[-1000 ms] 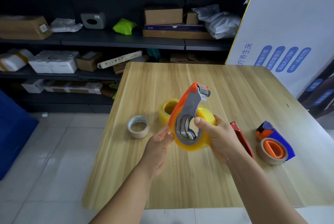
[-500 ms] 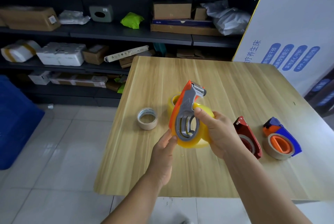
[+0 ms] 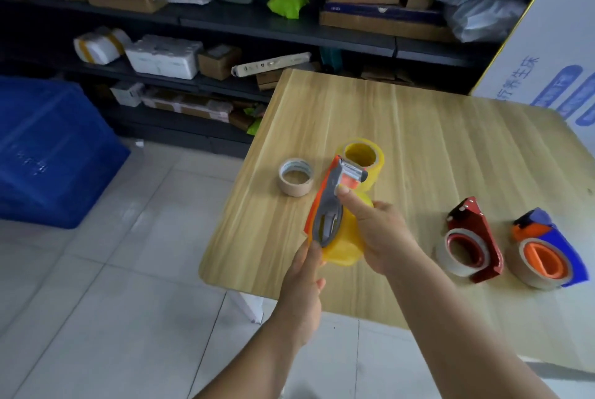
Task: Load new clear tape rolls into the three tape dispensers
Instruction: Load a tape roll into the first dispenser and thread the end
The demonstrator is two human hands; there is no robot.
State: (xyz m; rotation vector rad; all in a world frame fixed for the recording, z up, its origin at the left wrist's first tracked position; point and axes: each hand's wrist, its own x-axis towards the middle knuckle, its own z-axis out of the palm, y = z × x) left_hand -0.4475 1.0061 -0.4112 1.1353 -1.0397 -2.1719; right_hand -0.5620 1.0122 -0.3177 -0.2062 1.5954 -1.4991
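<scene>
An orange-and-grey tape dispenser (image 3: 328, 205) with a yellowish clear tape roll (image 3: 346, 244) on it is held above the table's near left part. My right hand (image 3: 380, 231) grips the roll and dispenser from the right, its forefinger stretched up along the grey frame. My left hand (image 3: 302, 279) pinches the dispenser's lower edge from below. A second yellowish roll (image 3: 362, 160) lies flat behind them. A red dispenser (image 3: 473, 244) and a blue-and-orange dispenser (image 3: 547, 253), each with a roll on it, lie at the right.
A nearly spent roll on a cardboard core (image 3: 295, 177) lies near the wooden table's (image 3: 418, 128) left edge. Dark shelves with boxes stand behind. A blue crate (image 3: 48, 153) is on the tiled floor at the left, a white printed board (image 3: 553, 54) at the right.
The view has swung left and down. The dispenser has tilted so its cutter end points away, and my right forefinger has slid up the grey frame toward the cutter.
</scene>
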